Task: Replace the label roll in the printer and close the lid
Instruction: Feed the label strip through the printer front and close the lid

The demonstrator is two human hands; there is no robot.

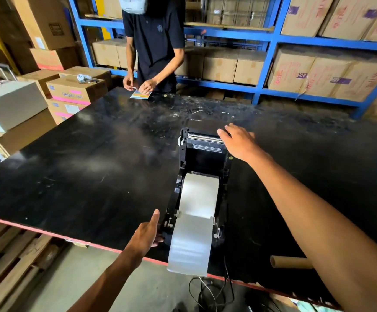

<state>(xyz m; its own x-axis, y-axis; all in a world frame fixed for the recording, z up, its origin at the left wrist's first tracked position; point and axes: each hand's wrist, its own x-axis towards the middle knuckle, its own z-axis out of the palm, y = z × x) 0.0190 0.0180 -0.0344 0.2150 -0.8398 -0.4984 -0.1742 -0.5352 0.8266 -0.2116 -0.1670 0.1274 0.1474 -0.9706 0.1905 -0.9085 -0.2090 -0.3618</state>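
Observation:
A black label printer (205,154) stands open on the black table, its lid (202,137) tipped back away from me. A white label roll (199,197) sits in its bay, and a strip of labels (190,244) runs out over the front and hangs past the table's edge. My right hand (237,140) rests on the lid's right corner, fingers spread. My left hand (147,233) lies flat against the printer's front left side, holding nothing.
An empty cardboard core (288,262) lies on the table at the near right. Across the black table (81,165) a person (153,41) handles a colourful card (140,94). Cardboard boxes fill blue shelves (273,37) behind and stand stacked at left. Cables (210,289) hang below the table's edge.

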